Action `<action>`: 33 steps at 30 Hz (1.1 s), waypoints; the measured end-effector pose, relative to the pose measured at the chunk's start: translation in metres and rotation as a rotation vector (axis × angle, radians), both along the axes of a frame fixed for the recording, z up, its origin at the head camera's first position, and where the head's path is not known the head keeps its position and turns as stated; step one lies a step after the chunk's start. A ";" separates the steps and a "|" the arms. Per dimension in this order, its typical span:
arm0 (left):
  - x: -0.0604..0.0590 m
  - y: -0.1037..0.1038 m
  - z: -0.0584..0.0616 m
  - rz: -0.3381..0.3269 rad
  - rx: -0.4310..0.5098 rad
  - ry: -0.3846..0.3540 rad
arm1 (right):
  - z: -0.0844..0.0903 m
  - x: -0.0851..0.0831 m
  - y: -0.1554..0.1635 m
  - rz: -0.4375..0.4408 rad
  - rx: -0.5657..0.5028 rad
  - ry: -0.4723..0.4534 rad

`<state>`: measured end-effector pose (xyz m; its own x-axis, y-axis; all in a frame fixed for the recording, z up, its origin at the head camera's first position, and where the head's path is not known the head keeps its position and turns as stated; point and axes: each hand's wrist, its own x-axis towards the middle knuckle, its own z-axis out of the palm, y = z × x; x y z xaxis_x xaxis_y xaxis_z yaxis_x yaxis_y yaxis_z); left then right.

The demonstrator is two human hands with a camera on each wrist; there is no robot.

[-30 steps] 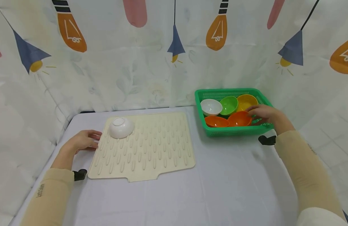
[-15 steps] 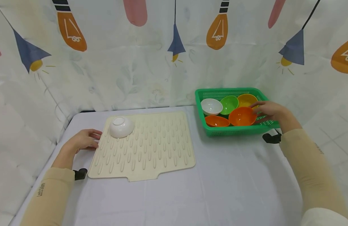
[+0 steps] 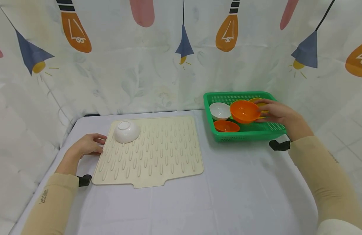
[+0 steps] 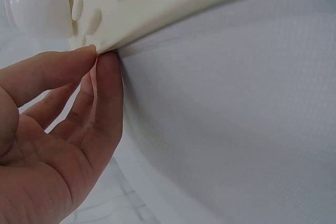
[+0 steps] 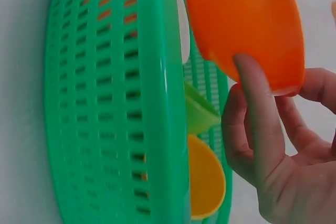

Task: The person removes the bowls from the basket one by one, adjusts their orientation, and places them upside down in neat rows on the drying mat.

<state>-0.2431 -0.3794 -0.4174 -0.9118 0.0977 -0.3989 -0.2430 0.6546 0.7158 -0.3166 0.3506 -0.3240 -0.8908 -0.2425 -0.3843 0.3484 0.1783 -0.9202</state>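
My right hand (image 3: 282, 116) holds an orange bowl (image 3: 243, 111) by its side, raised in the green basket (image 3: 257, 137). In the right wrist view, the thumb lies along the outside of that bowl, with the fingers at its rim. My left hand (image 3: 88, 144) is at the left edge of a cream ridged drying mat (image 3: 157, 156). The left wrist view has its thumb and index finger pinching the mat's edge (image 4: 107, 45). A white bowl (image 3: 126, 131) sits upside down at the mat's far left corner.
Inside the basket are a white bowl (image 3: 220, 111), another orange bowl (image 3: 226, 126), a yellow bowl (image 5: 205, 177) and a green bowl (image 5: 198, 111), the last largely hidden. A white cloth (image 3: 184, 205) covers the table. Behind it hangs a patterned curtain (image 3: 157, 75).
The right hand has lifted the orange bowl from the basket's front right and moved it left, over the green bowl. The left hand and the mat stay in place.
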 end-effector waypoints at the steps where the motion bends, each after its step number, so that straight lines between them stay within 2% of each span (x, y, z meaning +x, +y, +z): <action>1: 0.000 0.000 0.000 0.000 0.001 0.002 | 0.001 0.000 -0.005 -0.001 -0.019 0.000; 16: 0.000 0.000 -0.001 0.010 -0.004 0.014 | 0.010 0.007 -0.077 0.039 -0.047 0.052; 22: -0.002 -0.001 -0.004 0.016 -0.009 0.015 | 0.008 0.011 -0.104 0.081 -0.076 0.051; 27: 0.000 0.001 -0.003 0.019 -0.011 0.021 | 0.006 0.014 -0.126 0.078 -0.112 0.046; 33: 0.001 0.001 -0.002 0.017 0.003 0.024 | -0.001 0.019 -0.151 0.108 -0.091 0.081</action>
